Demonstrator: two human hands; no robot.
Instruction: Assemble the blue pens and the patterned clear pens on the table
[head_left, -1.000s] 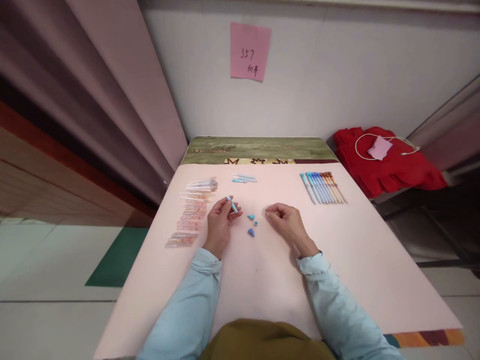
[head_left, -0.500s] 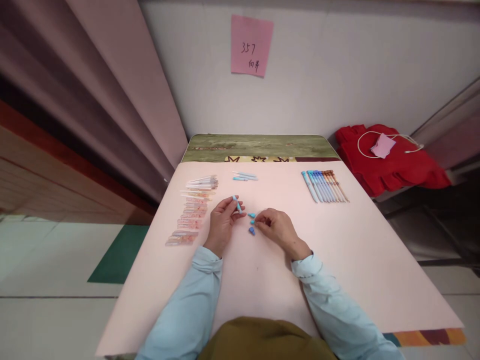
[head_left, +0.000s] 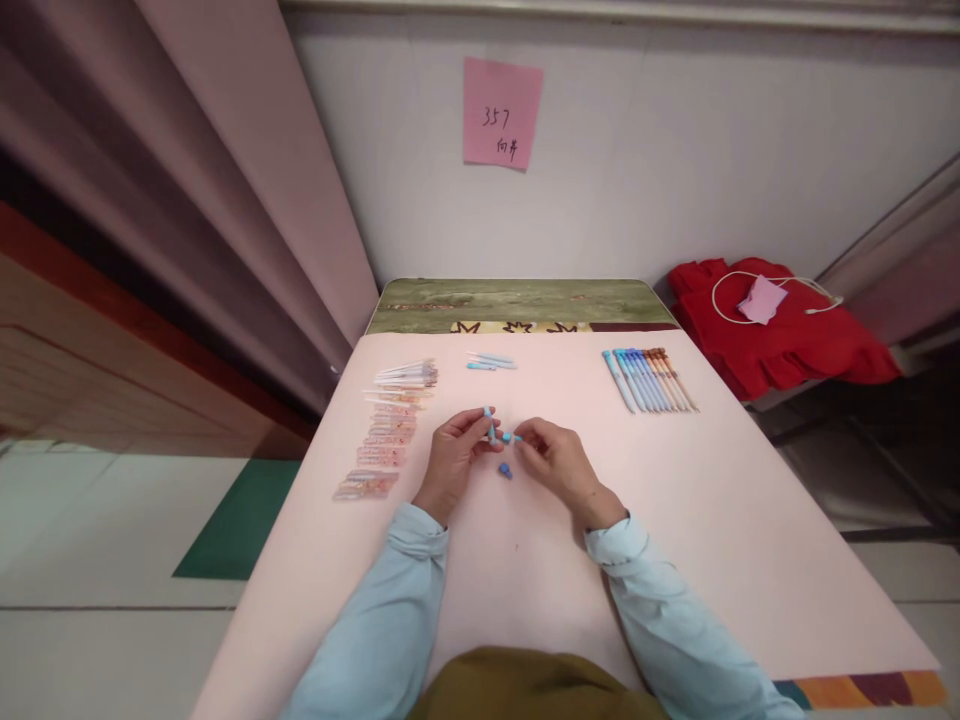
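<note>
Pinching a light-blue pen barrel [head_left: 491,427] in the left hand [head_left: 454,445], over the table [head_left: 517,600]; right hand [head_left: 553,452] has fingertips at a small light-blue piece [head_left: 508,437], can't tell if gripped. Loose pinch could drop that piece; a stray knuckle could roll the darker blue piece [head_left: 505,470] lying between the hands.

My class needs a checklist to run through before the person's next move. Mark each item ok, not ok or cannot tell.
1. Left hand has the light blue pen barrel held: ok.
2. Right hand has a firm grip on a bright blue piece: cannot tell; they are too close together.
3. Every loose piece in hand: not ok; the darker blue piece lies between the hands.
4. Row of pens on the right lined up side by side: ok.
5. Light blue pen parts beyond the hands, untouched: ok.
</note>
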